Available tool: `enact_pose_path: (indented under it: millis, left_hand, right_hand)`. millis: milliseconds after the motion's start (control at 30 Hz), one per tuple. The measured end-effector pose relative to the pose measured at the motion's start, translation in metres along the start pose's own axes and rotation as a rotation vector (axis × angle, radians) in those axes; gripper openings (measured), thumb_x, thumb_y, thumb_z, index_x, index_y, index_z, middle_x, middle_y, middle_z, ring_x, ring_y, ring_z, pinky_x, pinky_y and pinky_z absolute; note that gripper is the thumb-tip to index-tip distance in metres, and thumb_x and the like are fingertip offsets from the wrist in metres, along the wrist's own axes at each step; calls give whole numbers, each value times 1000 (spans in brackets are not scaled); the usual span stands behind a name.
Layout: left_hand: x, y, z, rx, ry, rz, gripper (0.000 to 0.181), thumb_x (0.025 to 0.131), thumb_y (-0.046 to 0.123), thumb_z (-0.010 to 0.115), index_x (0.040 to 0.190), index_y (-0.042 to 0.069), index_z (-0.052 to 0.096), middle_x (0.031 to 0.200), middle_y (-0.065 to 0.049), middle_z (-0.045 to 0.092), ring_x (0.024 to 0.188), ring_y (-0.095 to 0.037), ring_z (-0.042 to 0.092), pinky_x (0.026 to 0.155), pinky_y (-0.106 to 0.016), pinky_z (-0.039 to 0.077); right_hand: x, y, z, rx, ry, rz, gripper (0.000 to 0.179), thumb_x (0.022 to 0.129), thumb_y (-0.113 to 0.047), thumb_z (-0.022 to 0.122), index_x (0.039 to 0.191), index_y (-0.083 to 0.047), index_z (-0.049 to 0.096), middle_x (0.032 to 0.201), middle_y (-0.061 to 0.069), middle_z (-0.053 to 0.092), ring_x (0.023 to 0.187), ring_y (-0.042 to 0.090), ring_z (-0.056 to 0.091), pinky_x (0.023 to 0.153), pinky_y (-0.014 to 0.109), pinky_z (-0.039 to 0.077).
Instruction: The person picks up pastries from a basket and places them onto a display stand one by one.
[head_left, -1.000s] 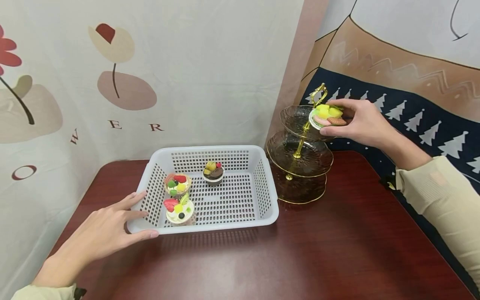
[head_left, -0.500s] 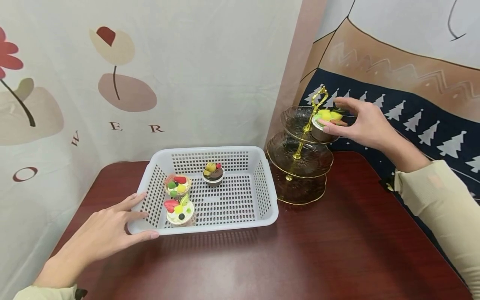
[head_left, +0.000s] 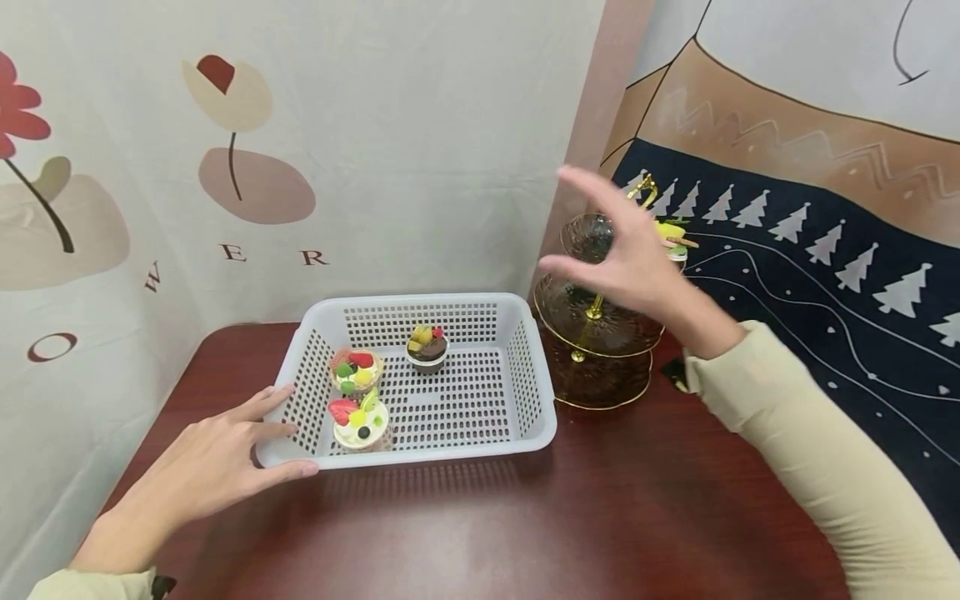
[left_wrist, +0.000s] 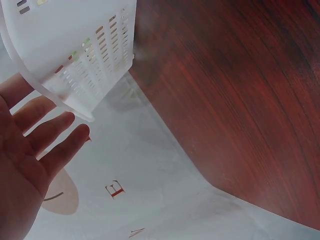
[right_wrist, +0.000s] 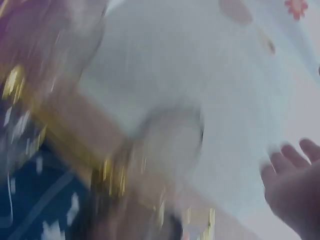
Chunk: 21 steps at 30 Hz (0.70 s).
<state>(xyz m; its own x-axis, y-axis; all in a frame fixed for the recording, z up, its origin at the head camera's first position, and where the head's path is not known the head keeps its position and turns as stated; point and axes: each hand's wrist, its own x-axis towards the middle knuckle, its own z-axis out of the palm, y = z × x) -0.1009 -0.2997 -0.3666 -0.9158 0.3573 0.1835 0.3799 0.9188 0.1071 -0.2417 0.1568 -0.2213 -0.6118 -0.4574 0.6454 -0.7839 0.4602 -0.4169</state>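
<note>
My left hand (head_left: 202,462) rests with fairly straight fingers on the left end of a white perforated plastic basket (head_left: 450,457); the left wrist view shows its fingertips at the rim. Inside the basket sit a strawberry-topped toy cupcake (head_left: 362,427), a fruit tart (head_left: 357,372) behind it and a chocolate cupcake (head_left: 427,348). My right hand (head_left: 633,258), fingers spread and holding nothing, is in front of a three-tier glass stand (head_left: 600,321). A cupcake with yellow fruit (head_left: 672,236) stands on the top tier, partly hidden by that hand. The right wrist view is blurred.
Basket and stand share a dark red wooden table (head_left: 480,533), the stand right of the basket. A light printed curtain (head_left: 420,167) hangs behind, and a dark cloth with white trees (head_left: 825,250) hangs on the right. A gold handle (head_left: 647,190) tops the stand.
My right hand lowered the yellow-fruit cupcake onto the top tier, let go of it and moved left with fingers spread. The left hand and basket have stayed put.
</note>
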Motion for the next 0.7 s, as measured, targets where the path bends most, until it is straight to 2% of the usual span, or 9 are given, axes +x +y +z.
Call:
enact_pose_path:
  millis: [133, 233, 367, 467, 700]
  left_hand:
    - [0, 0, 0, 0, -1, -8, 68, 73, 71, 72, 106, 13, 79, 144, -15, 53, 119, -39, 60, 72, -57, 50]
    - [0, 0, 0, -2, -4, -13, 68, 73, 71, 72, 106, 13, 79, 144, -14, 53, 119, -39, 60, 72, -58, 50]
    - [0, 0, 0, -9, -12, -23, 68, 73, 72, 72, 107, 13, 79, 145, -14, 52, 119, -39, 59, 72, -58, 50]
    - [0, 0, 0, -10, -11, -29, 69, 73, 72, 72, 107, 13, 79, 145, -14, 52, 119, -40, 59, 72, -58, 49]
    - [0, 0, -1, -12, -4, -23, 68, 73, 72, 72, 107, 12, 79, 145, -14, 52, 120, -39, 59, 74, -58, 50]
  right_hand:
    - [6, -3, 44, 101, -227, 76, 93, 78, -25, 87, 154, -13, 36, 154, 4, 42, 136, 21, 46, 112, 40, 33]
    - [8, 1, 76, 166, -343, 155, 95, 79, -30, 86, 156, -14, 32, 158, 4, 37, 137, 22, 46, 111, 39, 35]
    - [11, 5, 112, 241, -432, 249, 94, 80, -31, 85, 156, -15, 31, 158, 5, 36, 137, 24, 46, 110, 40, 37]
    - [13, 8, 133, 249, -480, 296, 92, 82, -32, 83, 156, -14, 31, 156, 8, 40, 136, 26, 47, 109, 41, 38]
    - [19, 17, 168, 281, -576, 403, 89, 85, -29, 80, 155, -8, 30, 154, 13, 40, 139, 31, 42, 109, 40, 37]
